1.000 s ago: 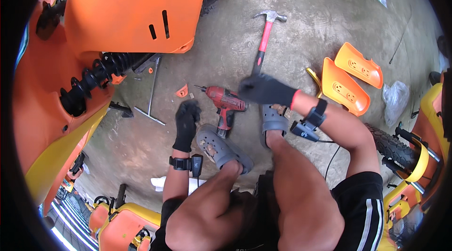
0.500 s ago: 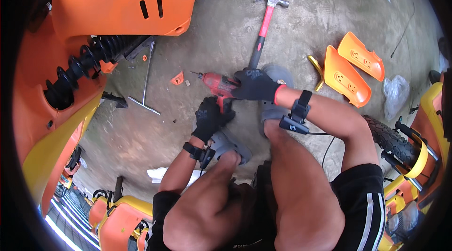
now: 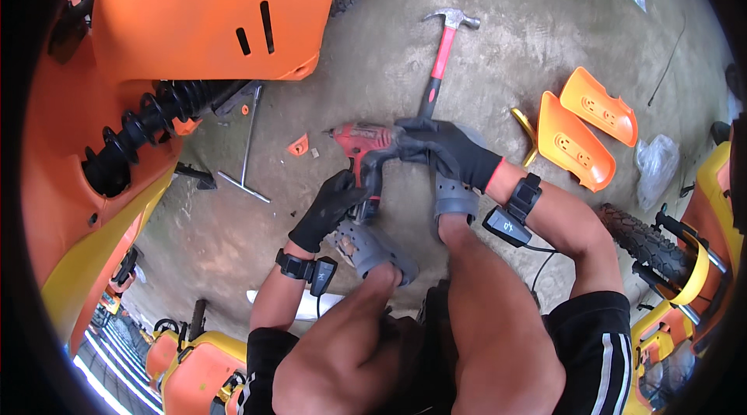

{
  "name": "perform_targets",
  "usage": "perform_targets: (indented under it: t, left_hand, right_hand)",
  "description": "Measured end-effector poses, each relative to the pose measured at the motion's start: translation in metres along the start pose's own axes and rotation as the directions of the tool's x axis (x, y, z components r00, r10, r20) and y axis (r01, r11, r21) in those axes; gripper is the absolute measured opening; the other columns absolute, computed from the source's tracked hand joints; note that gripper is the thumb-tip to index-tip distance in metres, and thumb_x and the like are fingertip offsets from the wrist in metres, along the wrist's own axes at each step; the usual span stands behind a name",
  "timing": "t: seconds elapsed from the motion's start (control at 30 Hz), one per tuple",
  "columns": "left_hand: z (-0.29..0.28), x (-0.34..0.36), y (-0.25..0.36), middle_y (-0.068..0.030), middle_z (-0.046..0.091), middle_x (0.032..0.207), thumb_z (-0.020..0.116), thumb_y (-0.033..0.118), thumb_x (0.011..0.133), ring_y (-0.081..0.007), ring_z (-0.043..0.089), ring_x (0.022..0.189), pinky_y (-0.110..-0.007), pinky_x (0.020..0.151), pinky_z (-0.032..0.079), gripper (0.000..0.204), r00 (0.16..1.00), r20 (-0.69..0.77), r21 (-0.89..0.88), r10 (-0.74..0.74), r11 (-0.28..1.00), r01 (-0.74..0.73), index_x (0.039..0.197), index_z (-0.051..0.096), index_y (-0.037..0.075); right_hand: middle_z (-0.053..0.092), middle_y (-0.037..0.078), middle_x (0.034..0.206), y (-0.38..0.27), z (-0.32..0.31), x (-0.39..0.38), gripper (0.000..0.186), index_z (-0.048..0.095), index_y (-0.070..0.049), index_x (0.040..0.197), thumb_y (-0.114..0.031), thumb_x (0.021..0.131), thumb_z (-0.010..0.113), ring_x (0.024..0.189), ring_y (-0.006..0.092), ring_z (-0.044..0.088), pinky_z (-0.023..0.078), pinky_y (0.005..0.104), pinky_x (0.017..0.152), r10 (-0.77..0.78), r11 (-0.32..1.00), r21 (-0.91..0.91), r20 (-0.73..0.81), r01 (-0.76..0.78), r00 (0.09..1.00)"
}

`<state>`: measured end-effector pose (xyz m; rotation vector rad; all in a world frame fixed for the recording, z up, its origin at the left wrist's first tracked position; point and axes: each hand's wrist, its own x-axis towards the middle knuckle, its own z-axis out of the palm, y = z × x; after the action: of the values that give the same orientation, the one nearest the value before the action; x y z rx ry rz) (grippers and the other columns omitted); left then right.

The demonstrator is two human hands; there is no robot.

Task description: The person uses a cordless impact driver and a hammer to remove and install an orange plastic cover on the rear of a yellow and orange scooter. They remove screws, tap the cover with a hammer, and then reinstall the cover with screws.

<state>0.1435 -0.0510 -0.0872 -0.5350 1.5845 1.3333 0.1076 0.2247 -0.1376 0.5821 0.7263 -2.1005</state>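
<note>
A red and black cordless drill [image 3: 364, 138] lies sideways above the floor between my feet, its nose to the left. My right hand [image 3: 447, 149], in a black glove, is closed on the rear of its body. My left hand [image 3: 328, 206], gloved the same way, has its fingers closed at the front of the lower grip; its fingertips are partly hidden there. Just beyond my right hand lies a claw hammer [image 3: 442, 57] with a red and black handle, head away from me. A small orange plastic piece [image 3: 298, 145] lies left of the drill's nose.
A large orange body panel [image 3: 210, 18] and a black coil spring [image 3: 128, 142] fill the left. A T-handle wrench [image 3: 249, 142] lies beside them. Two orange curved covers [image 3: 576, 142], a yellow bracket [image 3: 526, 135] and a clear plastic bag [image 3: 656, 170] lie right. A knobby tyre [image 3: 646, 240] stands near my right arm.
The drill has turned slightly, and less of its bit shows at the nose. My left hand has shifted left and down along the grip. My right hand stays at the rear.
</note>
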Motion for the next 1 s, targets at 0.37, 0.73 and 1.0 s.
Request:
perform_targets:
  t: [0.37, 0.73, 1.0]
  left_hand:
    - [0.036, -0.014, 0.018, -0.0001, 0.062, 0.099, 0.073, 0.016, 0.087, -0.0088, 0.058, 0.085, -0.026, 0.077, 0.049, 0.035, 0.940, -0.179, -0.089, 0.291, 0.946, -0.310, 0.117, 0.060, 0.003]
    - [-0.011, -0.044, 0.061, -0.0007, 0.056, 0.080, 0.051, 0.024, 0.104, -0.0100, 0.050, 0.065, -0.026, 0.065, 0.045, 0.038, 0.975, 0.117, -0.561, 0.189, 0.823, -0.092, 0.132, 0.056, -0.002]
    - [-0.010, -0.042, 0.069, -0.0035, 0.061, 0.086, 0.056, 0.018, 0.102, -0.0115, 0.053, 0.068, -0.027, 0.064, 0.045, 0.032, 0.966, 0.036, -0.733, 0.257, 0.664, -0.149, 0.128, 0.058, -0.001]
  right_hand:
    - [0.068, 0.005, 0.113, 0.039, 0.050, 0.034, 0.044, 0.064, -0.004, 0.125, -0.024, 0.088, 0.077, 0.096, 0.0133, 0.064, 0.051, 0.0289, 0.085, -0.104, 0.776, -0.595, 0.210, 0.211, 0.972]
    - [0.070, 0.009, 0.113, -0.037, 0.000, -0.054, 0.045, 0.061, -0.006, 0.129, -0.016, 0.087, 0.073, 0.096, 0.0212, 0.070, 0.056, 0.0337, 0.085, -0.371, 0.299, -0.656, 0.590, 0.694, 0.717]
    - [0.058, 0.020, 0.130, -0.060, 0.025, -0.097, 0.069, 0.053, -0.004, 0.137, -0.031, 0.079, 0.077, 0.118, 0.0385, 0.057, 0.046, 0.0429, 0.100, -0.197, 0.075, -0.661, 0.724, 0.746, 0.661]
